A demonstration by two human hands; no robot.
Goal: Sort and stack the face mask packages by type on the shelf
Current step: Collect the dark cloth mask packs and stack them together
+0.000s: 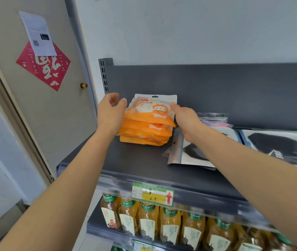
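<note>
Orange mask stack (pixel 146 130) flanked by both outstretched arms: left hand (pixel 110 113) loosely spread, right hand (pixel 186 119) thumb touching it, grip unclear.

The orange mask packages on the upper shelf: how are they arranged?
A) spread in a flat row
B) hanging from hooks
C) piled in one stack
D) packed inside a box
C: the orange mask packages lie one on another on the shelf, between the left hand and the right hand.
</note>
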